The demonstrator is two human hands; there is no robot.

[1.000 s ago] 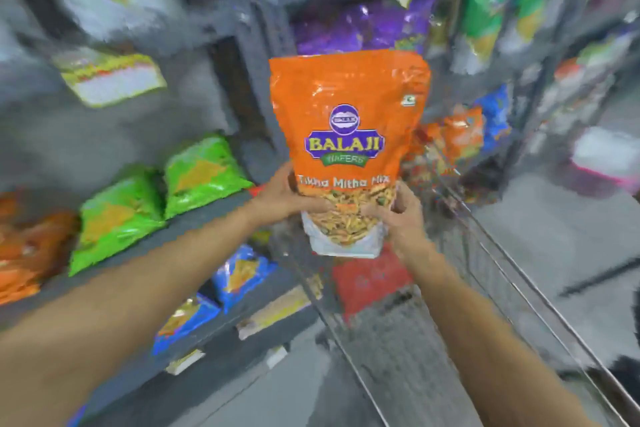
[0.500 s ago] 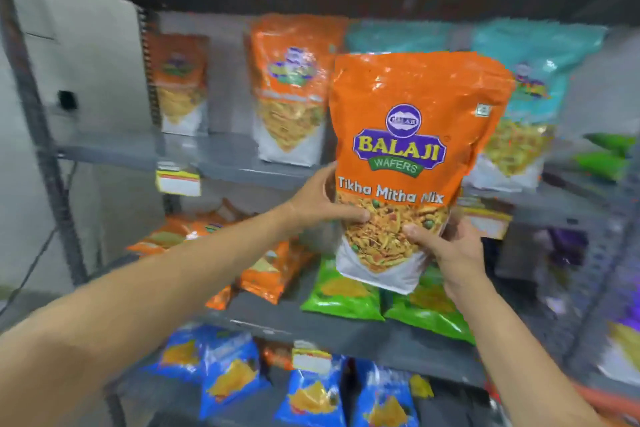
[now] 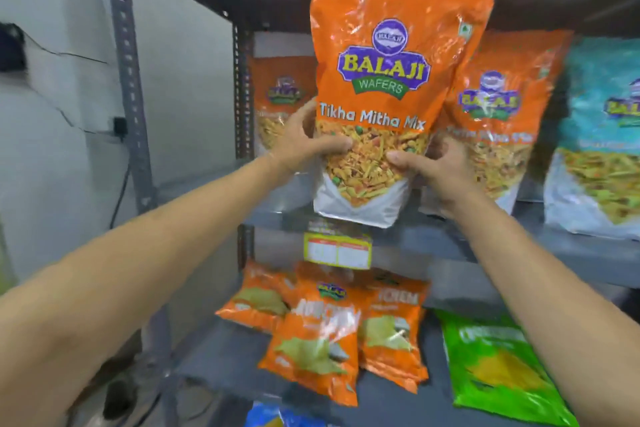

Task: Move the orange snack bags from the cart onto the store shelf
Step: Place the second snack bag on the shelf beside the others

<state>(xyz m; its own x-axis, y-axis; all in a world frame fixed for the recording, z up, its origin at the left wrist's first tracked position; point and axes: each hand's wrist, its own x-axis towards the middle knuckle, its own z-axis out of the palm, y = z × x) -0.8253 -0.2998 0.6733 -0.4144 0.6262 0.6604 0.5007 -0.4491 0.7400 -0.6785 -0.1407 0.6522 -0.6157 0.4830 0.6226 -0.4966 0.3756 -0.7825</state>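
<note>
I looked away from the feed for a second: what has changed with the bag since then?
The orange Tikha Mitha Mix bag has been carried from over the cart to the shelf, now raised in front of matching orange bags. Unchanged: left hand and right hand still grip its lower part; not yet set down.

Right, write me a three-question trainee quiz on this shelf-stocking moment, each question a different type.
1. True or false: only the left hand holds the Tikha Mitha Mix bag.
2. Which colour is the bag at the far right of the upper shelf? A) purple B) teal C) red
3. Fill in: the held bag's base hangs above the yellow-edged ____.

Key: 1 false, the right hand grips too; 2 B; 3 price label.
</note>
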